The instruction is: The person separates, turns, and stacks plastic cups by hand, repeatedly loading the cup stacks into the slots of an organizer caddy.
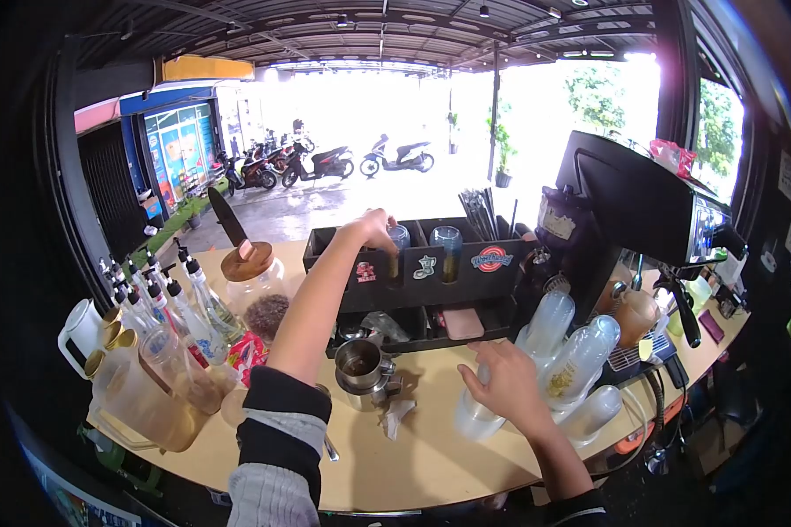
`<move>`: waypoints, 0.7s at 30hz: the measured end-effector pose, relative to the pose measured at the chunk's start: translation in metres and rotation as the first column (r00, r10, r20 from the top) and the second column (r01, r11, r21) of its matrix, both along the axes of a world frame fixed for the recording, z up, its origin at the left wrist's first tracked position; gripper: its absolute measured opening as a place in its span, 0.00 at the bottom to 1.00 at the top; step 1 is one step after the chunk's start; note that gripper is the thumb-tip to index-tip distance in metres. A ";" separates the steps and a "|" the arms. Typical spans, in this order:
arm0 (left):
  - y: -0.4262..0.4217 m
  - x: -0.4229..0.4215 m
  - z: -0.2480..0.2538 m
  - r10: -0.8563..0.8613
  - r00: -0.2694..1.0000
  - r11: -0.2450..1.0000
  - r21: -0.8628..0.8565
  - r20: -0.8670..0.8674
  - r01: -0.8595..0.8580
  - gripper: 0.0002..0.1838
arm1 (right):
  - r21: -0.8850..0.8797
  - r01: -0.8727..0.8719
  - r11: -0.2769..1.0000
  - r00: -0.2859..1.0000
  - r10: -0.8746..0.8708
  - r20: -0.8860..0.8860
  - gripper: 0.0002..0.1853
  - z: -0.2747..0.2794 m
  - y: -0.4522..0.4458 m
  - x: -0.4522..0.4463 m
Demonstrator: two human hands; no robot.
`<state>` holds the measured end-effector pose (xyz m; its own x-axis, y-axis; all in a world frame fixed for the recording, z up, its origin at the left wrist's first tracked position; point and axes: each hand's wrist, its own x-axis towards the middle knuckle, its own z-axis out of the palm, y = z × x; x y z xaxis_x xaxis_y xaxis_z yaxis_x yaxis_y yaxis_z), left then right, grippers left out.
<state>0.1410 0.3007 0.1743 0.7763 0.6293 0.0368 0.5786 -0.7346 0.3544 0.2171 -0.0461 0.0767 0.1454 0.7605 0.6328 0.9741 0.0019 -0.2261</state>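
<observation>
Grip of the left hand (376, 231) curls at the rim of a clear jar (400, 250) in the black organizer (483, 288); whether it has closed, I cannot tell. Right hand (508, 379), partly spread, covers a plastic cup (477, 422), its hold unclear, beside stacked cups (580, 360) on the table (448, 474)

Black, tan and cloudy plastic around my grey-and-black banded knit left sleeve (281, 448).
I see a black rectangular compartment box (466, 292) with a pinkish-red sticker (366, 272), a pale green sticker (424, 267) and a round red-and-white sticker (491, 258); a clear cylindrical container (399, 237), bluish at its top; a plain pale-tan tabletop (466, 474); a milky-clear plastic cup stack (575, 369) with golden-yellow print; a brown round wooden lid (248, 260); and a red-and-white plastic packet (248, 353).
</observation>
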 end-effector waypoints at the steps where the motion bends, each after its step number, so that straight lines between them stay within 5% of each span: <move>1: 0.000 0.001 -0.001 0.007 0.999 1.000 0.030 -0.034 -0.006 0.44 | 0.002 -0.001 1.000 1.000 0.001 0.000 0.17 0.000 0.000 0.000; 12: -0.015 0.014 0.000 0.217 0.956 0.964 0.196 -0.199 -0.178 0.40 | 0.080 -0.022 0.997 1.000 0.022 0.000 0.14 0.000 0.001 -0.001; 18: -0.031 0.005 0.001 0.260 0.949 0.948 0.232 -0.176 -0.217 0.43 | 0.034 -0.015 0.999 1.000 0.015 0.003 0.14 -0.004 0.001 0.002; 21: -0.030 -0.003 -0.004 0.176 0.974 0.970 0.195 -0.141 -0.147 0.52 | 0.052 -0.025 0.998 1.000 0.025 -0.013 0.15 -0.005 0.000 0.003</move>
